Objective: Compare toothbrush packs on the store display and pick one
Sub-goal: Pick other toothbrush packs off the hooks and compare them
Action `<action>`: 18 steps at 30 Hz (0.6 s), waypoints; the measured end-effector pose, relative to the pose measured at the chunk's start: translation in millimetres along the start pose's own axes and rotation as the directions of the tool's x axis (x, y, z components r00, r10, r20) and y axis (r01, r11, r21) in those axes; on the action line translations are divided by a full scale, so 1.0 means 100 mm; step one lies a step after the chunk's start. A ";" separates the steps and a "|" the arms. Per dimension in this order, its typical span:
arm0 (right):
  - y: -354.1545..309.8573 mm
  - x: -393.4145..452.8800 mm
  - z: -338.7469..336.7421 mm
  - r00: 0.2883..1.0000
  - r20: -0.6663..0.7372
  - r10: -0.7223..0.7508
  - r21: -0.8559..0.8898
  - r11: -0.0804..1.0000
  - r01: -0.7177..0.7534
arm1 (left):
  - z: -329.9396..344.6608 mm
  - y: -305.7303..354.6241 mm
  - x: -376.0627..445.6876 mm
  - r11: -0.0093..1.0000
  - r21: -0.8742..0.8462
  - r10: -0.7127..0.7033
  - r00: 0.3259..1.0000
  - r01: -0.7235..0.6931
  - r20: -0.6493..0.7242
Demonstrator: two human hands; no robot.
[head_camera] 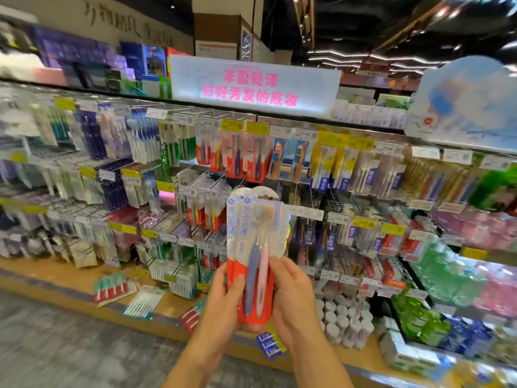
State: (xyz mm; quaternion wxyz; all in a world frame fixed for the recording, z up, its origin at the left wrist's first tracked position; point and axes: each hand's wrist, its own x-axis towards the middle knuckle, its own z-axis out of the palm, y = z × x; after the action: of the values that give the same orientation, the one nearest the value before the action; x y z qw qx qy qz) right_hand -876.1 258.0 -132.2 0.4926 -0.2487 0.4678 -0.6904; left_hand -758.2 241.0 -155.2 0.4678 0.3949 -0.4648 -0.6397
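While we stand facing the store display (251,169), we hold two overlapping toothbrush packs (253,247) upright in front of it, about chest height, just before the hanging rows. Our left hand (223,301) grips the packs' lower left edge, thumb curled over the red front. Our right hand (293,298) clasps the lower right side, fingers wrapped behind and thumb on the front. The front pack shows a blue brush (251,278) and a pink brush (263,275) side by side. A lit sign (253,85) with pink lettering sits above the shelves.
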 end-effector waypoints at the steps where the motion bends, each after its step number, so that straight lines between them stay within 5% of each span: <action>1: 0.03 0.02 0.06 1.000 0.003 0.008 0.007 1.000 -0.008 | -0.06 0.01 0.02 1.000 0.000 -0.001 1.000 0.001 -0.005; 18: 0.69 0.24 0.90 0.997 0.056 0.061 -0.119 0.991 -0.054 | -1.20 0.07 0.37 0.997 0.075 -0.014 0.998 0.018 -0.065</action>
State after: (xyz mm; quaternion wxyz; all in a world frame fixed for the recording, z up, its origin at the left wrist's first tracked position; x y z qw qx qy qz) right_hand -782.6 194.8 -156.8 0.5104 -0.2839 0.4997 -0.6396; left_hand -653.4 176.9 -181.4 0.4620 0.4363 -0.4702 -0.6125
